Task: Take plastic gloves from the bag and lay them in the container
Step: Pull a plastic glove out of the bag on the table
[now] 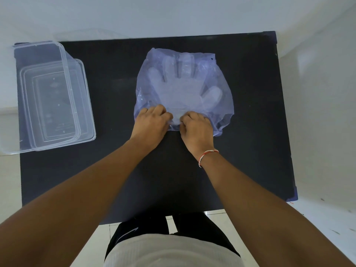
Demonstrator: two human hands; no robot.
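Note:
A thin bluish plastic bag (219,78) lies flat in the middle of the black table. Through it shows a stack of clear plastic gloves (181,89), fingers pointing away from me. My left hand (152,122) and my right hand (196,126) sit side by side at the bag's near, open edge, fingers curled and pinching the plastic there. Whether they grip only the bag or also the glove cuffs is hidden by the fingers. A clear rectangular container (63,60) stands at the table's left side, apart from both hands.
The black table (115,170) has its far edge against a white wall and its near edge by my legs. A clear lid (84,105) lies under or beside the container. White floor shows to the right.

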